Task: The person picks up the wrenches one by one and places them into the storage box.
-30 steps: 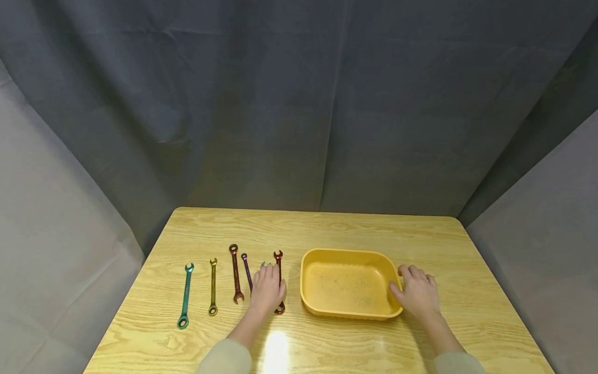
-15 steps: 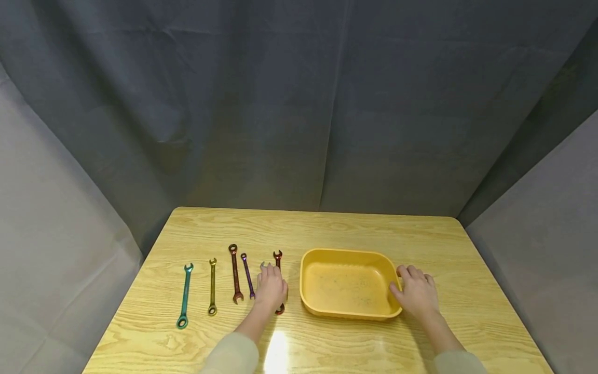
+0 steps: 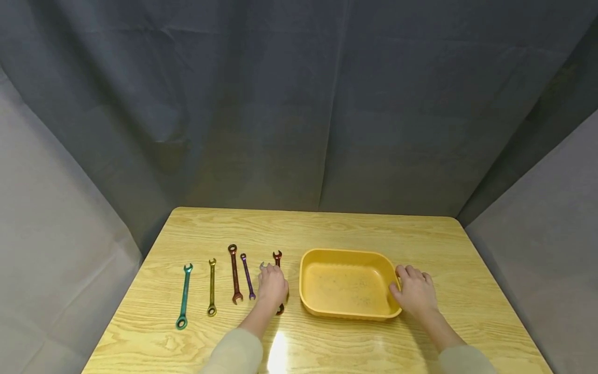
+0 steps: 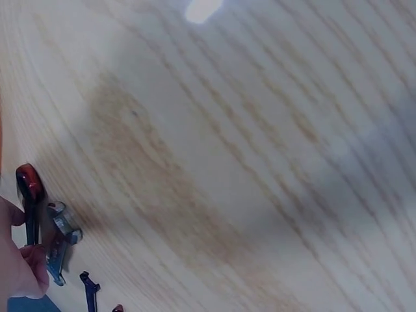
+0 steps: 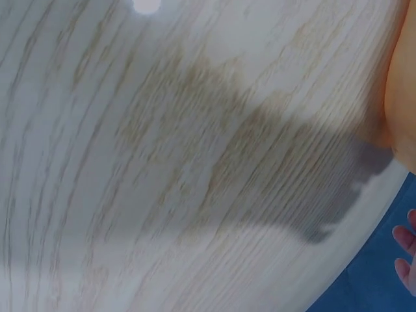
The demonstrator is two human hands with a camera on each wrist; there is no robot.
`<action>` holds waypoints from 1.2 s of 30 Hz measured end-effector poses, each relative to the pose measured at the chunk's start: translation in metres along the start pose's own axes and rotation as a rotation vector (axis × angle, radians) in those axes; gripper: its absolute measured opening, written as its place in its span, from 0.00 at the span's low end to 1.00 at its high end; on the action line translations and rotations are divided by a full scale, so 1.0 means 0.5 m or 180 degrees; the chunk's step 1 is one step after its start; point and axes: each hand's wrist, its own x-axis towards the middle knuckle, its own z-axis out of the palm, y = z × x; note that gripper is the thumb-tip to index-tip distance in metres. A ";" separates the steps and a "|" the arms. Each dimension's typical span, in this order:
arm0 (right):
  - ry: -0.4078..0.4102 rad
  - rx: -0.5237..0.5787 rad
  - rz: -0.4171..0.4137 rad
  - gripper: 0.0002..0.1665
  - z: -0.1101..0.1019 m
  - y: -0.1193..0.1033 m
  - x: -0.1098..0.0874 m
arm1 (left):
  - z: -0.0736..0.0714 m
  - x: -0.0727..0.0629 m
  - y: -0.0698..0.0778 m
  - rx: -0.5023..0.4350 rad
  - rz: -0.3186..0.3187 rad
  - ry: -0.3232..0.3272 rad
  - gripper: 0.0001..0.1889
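Observation:
In the head view, my left hand (image 3: 273,285) is over a red combination wrench (image 3: 277,255), hiding its middle. The left wrist view has the wrench's red end (image 4: 30,182) sticking out between thumb and curled fingers. Right beside it lies a silver wrench (image 3: 262,265), mostly covered by the hand. My right hand (image 3: 417,293) holds the right end of a yellow plastic basin (image 3: 348,315), thumb over the rim and fingers along the outside. The right wrist view shows only the basin's edge and some fingertips.
Left of the hand lie a purple wrench (image 3: 247,276), a dark red-brown wrench (image 3: 235,274), a gold wrench (image 3: 212,287) and a teal wrench (image 3: 184,297), roughly side by side. All are on the wooden table (image 3: 327,228), backed by a dark grey curtain (image 3: 261,104).
My left hand has shifted slightly right onto the red wrench and its fingers have drawn in, uncovering the lower end of the purple wrench. The right hand and basin stay in place.

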 end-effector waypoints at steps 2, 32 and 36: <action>-0.0014 -0.0023 -0.0005 0.17 0.000 0.001 0.000 | 0.000 0.004 0.003 -0.0012 -0.0051 -0.0033 0.18; -0.0025 -0.0145 -0.0223 0.19 -0.003 -0.007 -0.001 | -0.025 0.026 0.041 -0.0229 -0.0653 0.0016 0.11; -0.0032 -0.0134 -0.0212 0.19 -0.004 -0.007 -0.001 | -0.023 0.026 0.040 -0.0256 -0.0695 -0.0039 0.12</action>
